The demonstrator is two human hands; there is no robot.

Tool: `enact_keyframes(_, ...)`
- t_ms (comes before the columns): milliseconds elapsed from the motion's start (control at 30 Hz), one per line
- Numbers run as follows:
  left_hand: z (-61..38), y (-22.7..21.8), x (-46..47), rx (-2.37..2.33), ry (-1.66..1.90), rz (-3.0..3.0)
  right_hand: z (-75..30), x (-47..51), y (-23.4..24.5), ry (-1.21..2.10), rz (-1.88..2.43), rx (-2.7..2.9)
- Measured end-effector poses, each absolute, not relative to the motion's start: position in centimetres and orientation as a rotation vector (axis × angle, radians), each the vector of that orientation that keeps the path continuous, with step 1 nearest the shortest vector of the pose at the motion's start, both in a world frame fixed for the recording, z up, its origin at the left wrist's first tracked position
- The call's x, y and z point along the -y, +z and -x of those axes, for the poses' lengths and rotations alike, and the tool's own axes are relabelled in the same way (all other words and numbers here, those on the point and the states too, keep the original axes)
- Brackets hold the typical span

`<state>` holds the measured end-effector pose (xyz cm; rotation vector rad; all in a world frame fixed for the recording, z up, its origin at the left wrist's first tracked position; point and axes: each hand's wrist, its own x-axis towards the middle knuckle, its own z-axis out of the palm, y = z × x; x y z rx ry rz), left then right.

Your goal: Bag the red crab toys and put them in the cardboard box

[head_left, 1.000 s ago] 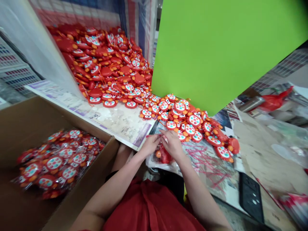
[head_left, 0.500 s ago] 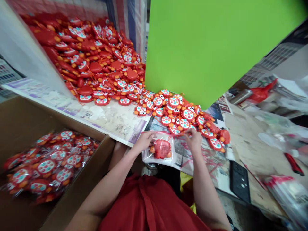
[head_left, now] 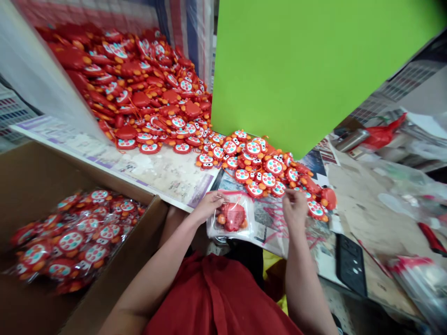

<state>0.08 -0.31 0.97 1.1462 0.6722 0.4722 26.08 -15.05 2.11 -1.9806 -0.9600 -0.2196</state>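
A clear plastic bag with a pink top edge (head_left: pixel 248 223) lies at the table's front edge, with a red crab-like toy (head_left: pixel 234 217) inside, its plain red back facing up. My left hand (head_left: pixel 211 204) pinches the bag's upper left corner. To the right of the bag, my right hand (head_left: pixel 295 209) hovers over the table with fingers curled together; whatever may be between them is hidden. Just beyond both hands lies a heap of loose matching toys (head_left: pixel 268 179) with white bellies and coloured dots.
A big pile of the toys (head_left: pixel 139 98) fills the back left. At left, a cardboard box (head_left: pixel 153 211) holds bagged toys (head_left: pixel 71 241). A green panel (head_left: pixel 296 70) stands behind the heap. A black phone (head_left: pixel 350 264), pink strips (head_left: pixel 275 228) and a red-handled tool (head_left: pixel 431 238) lie at right.
My right hand has moved right, away from the bag's top edge. My left hand stays at the bag's corner. The bag's pink edge, stretched between the hands before, now lies slack.
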Motion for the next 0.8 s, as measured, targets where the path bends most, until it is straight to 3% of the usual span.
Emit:
enact_keyframes(100, 0.0, 1.9, 0.5, -0.625, 0.431, -1.058, -21.8, 13.2, 2.1, 0.455, 1.754, 1.078)
enact_keyframes(200, 0.1, 2.3, 0.5, -0.607, 0.409, -1.056, -18.9, 12.2, 1.9, 0.758, 1.576, 1.03)
enact_keyframes(433, 0.5, 2.1, 0.1, -0.713, 0.39, -1.092, -18.9, 12.7, 2.0, 0.921, 1.457, 0.905)
enact_keyframes(800, 1.5, 3.3, -0.6, -0.556, 0.338, -1.107, -20.3, 13.4, 1.4, 0.795, 1.408, 0.739)
